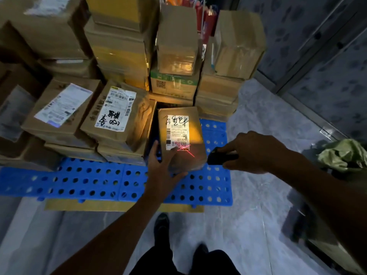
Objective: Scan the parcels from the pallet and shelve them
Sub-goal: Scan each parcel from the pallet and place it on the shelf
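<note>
- A small brown parcel (pixel 195 135) is seen over the right part of the blue pallet (pixel 89 179), just in front of the boxes stacked there. Whether it rests on the pallet or is lifted off it cannot be told.
- The parcel's white label (pixel 177 132) is turned upward. Black handwriting is seen across its far end and barcodes nearer the pallet's front edge.
- The parcel is held at its near left corner by the left hand (pixel 161 171). The thumb is laid on top by the label's near edge and the fingers are run along the left side.
- A black scanner (pixel 220 158) is gripped in the right hand (pixel 256 153), above the pallet's right edge, with its front turned toward the parcel.
- A red crossed laser mark (pixel 186 149) is thrown on the label's near end, and a warm yellow glow is spread over the parcel's top.
- The two hands are apart, with the parcel's near right corner between them.
- Cardboard boxes (pixel 123 56) are stacked high over the far half of the pallet.
- A tilted box (pixel 117 114) with a handwritten label is set over the pallet's middle, just left of the parcel.
- A flat cardboard sheet (pixel 119 206) is seen under the pallet's near edge.
- A crumpled green bag (pixel 345 155) is seen to the right of the pallet, well apart from it.
</note>
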`<state>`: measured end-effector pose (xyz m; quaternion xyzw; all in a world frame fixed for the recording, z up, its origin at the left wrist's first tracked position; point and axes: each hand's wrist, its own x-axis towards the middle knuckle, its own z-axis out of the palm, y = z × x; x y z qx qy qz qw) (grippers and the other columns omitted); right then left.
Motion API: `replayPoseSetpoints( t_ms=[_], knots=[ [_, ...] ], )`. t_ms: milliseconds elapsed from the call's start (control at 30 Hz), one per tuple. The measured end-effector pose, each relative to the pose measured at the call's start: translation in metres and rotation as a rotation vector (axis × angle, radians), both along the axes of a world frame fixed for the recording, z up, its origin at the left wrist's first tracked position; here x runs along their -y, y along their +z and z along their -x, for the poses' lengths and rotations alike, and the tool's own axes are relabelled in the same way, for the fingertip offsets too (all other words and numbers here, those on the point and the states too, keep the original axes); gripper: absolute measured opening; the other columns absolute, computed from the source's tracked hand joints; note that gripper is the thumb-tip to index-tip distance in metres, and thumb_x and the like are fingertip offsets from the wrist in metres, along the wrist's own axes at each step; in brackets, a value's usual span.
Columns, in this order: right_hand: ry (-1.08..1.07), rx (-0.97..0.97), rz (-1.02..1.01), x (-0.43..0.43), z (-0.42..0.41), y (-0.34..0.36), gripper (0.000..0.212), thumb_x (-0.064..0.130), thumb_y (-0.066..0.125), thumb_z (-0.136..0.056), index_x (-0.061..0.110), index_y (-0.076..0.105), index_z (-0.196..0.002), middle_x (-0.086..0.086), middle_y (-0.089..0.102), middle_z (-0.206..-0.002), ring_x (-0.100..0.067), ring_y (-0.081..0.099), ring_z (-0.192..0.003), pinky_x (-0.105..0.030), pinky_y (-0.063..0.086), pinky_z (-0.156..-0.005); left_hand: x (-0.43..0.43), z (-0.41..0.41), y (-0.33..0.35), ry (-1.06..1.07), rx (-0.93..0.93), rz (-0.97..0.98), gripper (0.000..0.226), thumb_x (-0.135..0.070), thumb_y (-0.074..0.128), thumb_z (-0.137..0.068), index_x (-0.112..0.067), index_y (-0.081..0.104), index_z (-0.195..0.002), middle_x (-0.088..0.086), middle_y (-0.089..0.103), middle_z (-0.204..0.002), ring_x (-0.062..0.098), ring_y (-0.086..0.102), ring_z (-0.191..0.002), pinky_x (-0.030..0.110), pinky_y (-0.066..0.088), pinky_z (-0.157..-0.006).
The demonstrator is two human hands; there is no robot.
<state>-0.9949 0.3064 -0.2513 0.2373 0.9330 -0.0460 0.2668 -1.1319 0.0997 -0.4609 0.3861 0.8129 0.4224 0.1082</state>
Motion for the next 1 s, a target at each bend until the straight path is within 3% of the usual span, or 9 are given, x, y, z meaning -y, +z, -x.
replayPoseSetpoints(
  t_ms=[133, 300, 400, 500, 667, 733, 833, 900, 1000],
  knots=[
    [0.09, 0.057, -0.007, -0.016, 0.004, 0.004, 0.055, 0.069, 0.056, -0.085, 0.056, 0.046, -0.138, 0.009, 0.046, -0.1, -0.012, 0.049, -0.09, -0.029, 0.043, -0.068, -0.012, 0.007, 0.0, -0.009, 0.162, 0.088, 0.102, -0.048, 0.087, -0.075, -0.062, 0.017, -0.148, -0.001, 0.001, -0.171, 0.03, 0.019, -0.153, 0.056, 0.045, -0.11],
    [0.05, -0.096, 0.121, -0.051, -0.01, -0.012, 0.052, 0.065, 0.062, -0.086, 0.051, 0.054, -0.136, 0.022, 0.047, -0.087, -0.005, 0.049, -0.081, -0.027, 0.041, -0.064, -0.02, -0.003, 0.001, 0.046, 0.123, 0.038, 0.088, -0.041, 0.086, -0.077, -0.055, 0.035, -0.147, -0.001, 0.013, -0.169, 0.028, 0.033, -0.148, 0.05, 0.049, -0.106],
    [-0.198, -0.413, 0.282, -0.072, -0.025, -0.036, 0.051, 0.054, 0.067, -0.087, 0.041, 0.059, -0.137, 0.008, 0.071, -0.098, -0.012, 0.064, -0.082, -0.031, 0.049, -0.067, -0.017, -0.023, 0.005, 0.086, 0.158, -0.002, 0.083, -0.042, 0.085, -0.077, -0.054, 0.039, -0.146, -0.003, 0.016, -0.169, 0.02, 0.036, -0.146, 0.047, 0.05, -0.108],
    [-0.327, -0.551, 0.415, -0.075, -0.037, -0.069, 0.049, 0.044, 0.071, -0.088, 0.033, 0.062, -0.136, 0.0, 0.074, -0.098, -0.014, 0.067, -0.079, -0.036, 0.054, -0.073, -0.008, -0.056, 0.008, 0.165, 0.16, -0.049, 0.084, -0.047, 0.085, -0.075, -0.051, 0.041, -0.146, -0.002, 0.021, -0.167, 0.021, 0.038, -0.147, 0.049, 0.049, -0.108],
    [-0.256, -0.461, 0.643, -0.06, -0.054, -0.105, 0.054, 0.042, 0.068, -0.092, 0.03, 0.055, -0.143, 0.008, 0.069, -0.121, -0.013, 0.066, -0.104, -0.035, 0.053, -0.092, 0.014, -0.119, 0.009, 0.302, 0.101, -0.081, 0.083, -0.064, 0.078, -0.076, -0.049, 0.04, -0.148, -0.005, 0.032, -0.161, 0.013, 0.042, -0.143, 0.038, 0.049, -0.11],
    [-0.222, -0.427, 0.711, -0.053, -0.057, -0.11, 0.054, 0.043, 0.068, -0.093, 0.03, 0.054, -0.144, 0.008, 0.064, -0.133, -0.013, 0.063, -0.113, -0.037, 0.051, -0.099, 0.025, -0.143, 0.008, 0.35, 0.082, -0.091, 0.084, -0.059, 0.081, -0.076, -0.044, 0.043, -0.149, -0.003, 0.032, -0.162, 0.014, 0.039, -0.146, 0.033, 0.045, -0.113],
    [-0.15, -0.368, 0.812, -0.036, -0.054, -0.109, 0.053, 0.047, 0.068, -0.091, 0.035, 0.056, -0.141, 0.02, 0.062, -0.127, 0.011, 0.061, -0.096, -0.015, 0.052, -0.078, 0.051, -0.169, 0.011, 0.434, 0.04, -0.107, 0.085, -0.048, 0.087, -0.076, -0.032, 0.046, -0.149, 0.004, 0.033, -0.163, 0.017, 0.039, -0.147, 0.032, 0.042, -0.114],
    [-0.058, -0.319, 0.821, -0.022, -0.043, -0.101, 0.053, 0.051, 0.067, -0.09, 0.038, 0.056, -0.14, 0.024, 0.061, -0.121, 0.016, 0.059, -0.085, -0.01, 0.048, -0.062, 0.072, -0.181, 0.019, 0.501, 0.009, -0.128, 0.085, -0.049, 0.087, -0.076, -0.03, 0.048, -0.148, 0.007, 0.036, -0.161, 0.016, 0.042, -0.145, 0.027, 0.042, -0.113],
    [0.08, -0.247, 0.829, 0.012, -0.022, -0.085, 0.053, 0.054, 0.067, -0.087, 0.041, 0.057, -0.138, 0.018, 0.059, -0.132, 0.003, 0.063, -0.101, -0.023, 0.055, -0.077, 0.108, -0.202, 0.032, 0.612, -0.009, -0.137, 0.084, -0.049, 0.087, -0.076, -0.028, 0.049, -0.147, 0.007, 0.037, -0.161, 0.015, 0.044, -0.144, 0.02, 0.04, -0.11]
  ],
)
